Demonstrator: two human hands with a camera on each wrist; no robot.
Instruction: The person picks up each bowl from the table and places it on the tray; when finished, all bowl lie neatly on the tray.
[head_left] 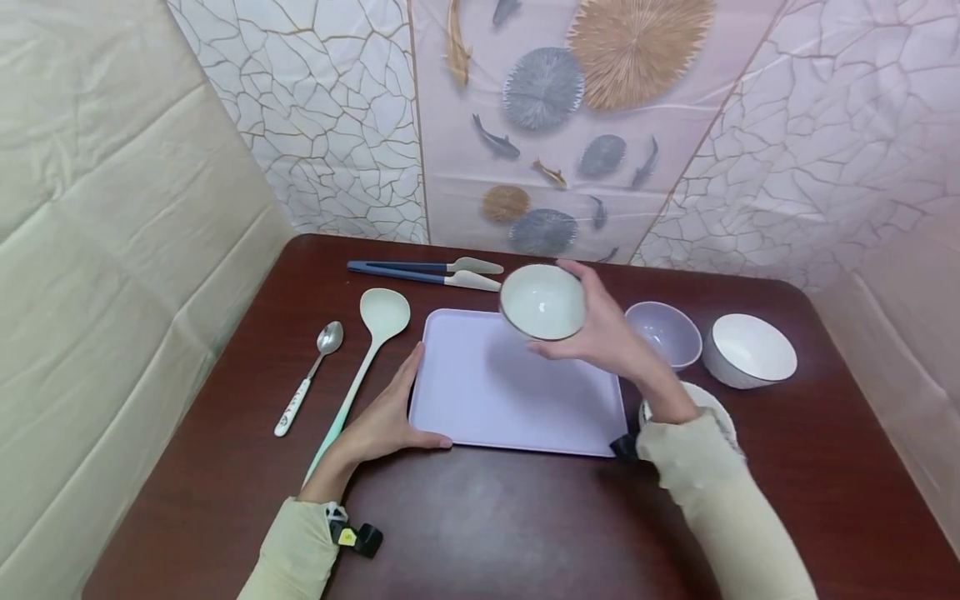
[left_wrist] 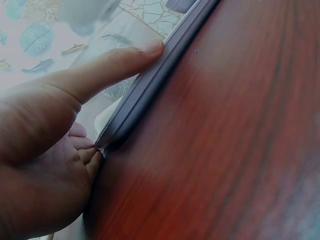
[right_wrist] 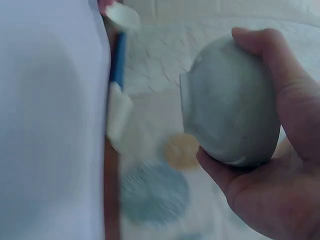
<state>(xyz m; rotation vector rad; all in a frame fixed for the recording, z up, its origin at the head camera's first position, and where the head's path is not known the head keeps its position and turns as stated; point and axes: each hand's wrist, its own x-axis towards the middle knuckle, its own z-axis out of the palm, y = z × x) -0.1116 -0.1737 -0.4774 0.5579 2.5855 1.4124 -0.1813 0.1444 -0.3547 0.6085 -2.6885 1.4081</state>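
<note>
My right hand (head_left: pixel 611 329) grips a small bowl (head_left: pixel 542 302) with a pale inside and a dark rim. It holds the bowl above the back right part of a lilac rectangular tray (head_left: pixel 517 408). In the right wrist view, thumb and fingers lie on opposite sides of the bowl (right_wrist: pixel 230 105), whose foot faces left, towards the tray. My left hand (head_left: pixel 382 421) rests at the tray's front left corner. Its thumb touches the front edge and its fingers lie along the left side, spread rather than closed. The left wrist view shows the thumb against the tray rim (left_wrist: pixel 150 75).
On the right stand a purple bowl (head_left: pixel 663 333), a white bowl (head_left: pixel 752 350) and another bowl (head_left: pixel 708 404) partly hidden by my right forearm. Left of the tray lie a ladle (head_left: pixel 384 312) and a spoon (head_left: pixel 307 379). Blue-handled tongs (head_left: pixel 423 272) lie behind it.
</note>
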